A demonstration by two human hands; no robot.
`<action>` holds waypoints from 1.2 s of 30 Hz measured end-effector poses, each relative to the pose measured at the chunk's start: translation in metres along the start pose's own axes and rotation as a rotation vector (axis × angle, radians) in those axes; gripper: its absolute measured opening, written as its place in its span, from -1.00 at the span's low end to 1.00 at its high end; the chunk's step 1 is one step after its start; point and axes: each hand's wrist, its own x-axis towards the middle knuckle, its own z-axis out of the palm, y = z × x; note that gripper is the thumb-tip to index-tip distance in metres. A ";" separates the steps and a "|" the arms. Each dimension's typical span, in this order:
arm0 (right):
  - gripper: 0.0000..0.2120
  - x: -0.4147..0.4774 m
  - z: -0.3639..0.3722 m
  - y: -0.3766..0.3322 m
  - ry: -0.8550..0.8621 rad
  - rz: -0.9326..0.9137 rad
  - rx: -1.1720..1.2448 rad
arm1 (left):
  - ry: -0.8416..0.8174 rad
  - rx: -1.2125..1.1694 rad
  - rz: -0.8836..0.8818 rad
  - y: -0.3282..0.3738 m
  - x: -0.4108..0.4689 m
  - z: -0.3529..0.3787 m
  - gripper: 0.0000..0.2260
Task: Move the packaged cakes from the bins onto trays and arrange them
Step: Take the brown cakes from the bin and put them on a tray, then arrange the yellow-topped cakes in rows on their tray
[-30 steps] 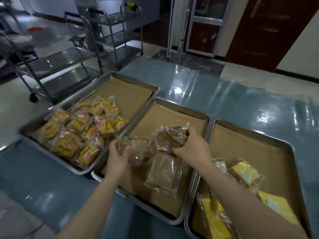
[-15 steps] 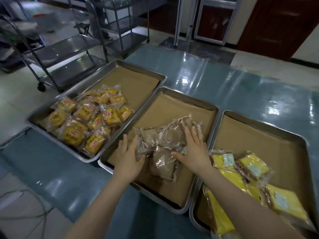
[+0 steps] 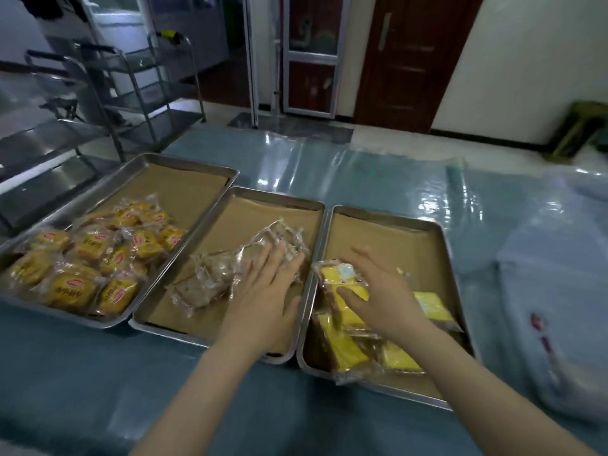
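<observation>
Three steel trays lined with brown paper sit side by side on the blue table. The left tray (image 3: 184, 159) holds several round yellow cakes (image 3: 88, 261) in clear wrappers. Brown packaged cakes (image 3: 210, 278) lie in a loose pile in the middle tray (image 3: 279, 195). My left hand (image 3: 263, 291) lies flat on that pile, fingers spread. Several yellow rectangular packaged cakes (image 3: 348, 350) fill the near half of the right tray (image 3: 394, 222). My right hand (image 3: 378, 294) rests open over them, fingertips touching the top yellow pack (image 3: 335, 278).
A large white plastic bag (image 3: 559, 307) lies on the table right of the trays. Steel trolleys (image 3: 115, 103) stand on the floor at the back left. Doors (image 3: 411, 54) are beyond the table. The far halves of all the trays show bare paper.
My right hand left the brown cakes in the middle tray and moved onto the yellow packs in the right tray. My left hand shifted right onto the brown pile. The view swung right.
</observation>
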 end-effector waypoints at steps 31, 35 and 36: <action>-0.05 -0.142 -0.208 0.387 -1.063 0.277 -0.547 | -0.360 -0.500 0.113 0.401 0.124 0.135 -0.43; 0.01 -0.150 -0.165 0.394 -1.027 0.216 -0.666 | -0.347 -0.486 0.088 0.402 0.118 0.139 -0.46; 0.01 -0.153 -0.158 0.398 -1.016 0.188 -0.678 | -0.341 -0.507 0.073 0.402 0.116 0.140 -0.46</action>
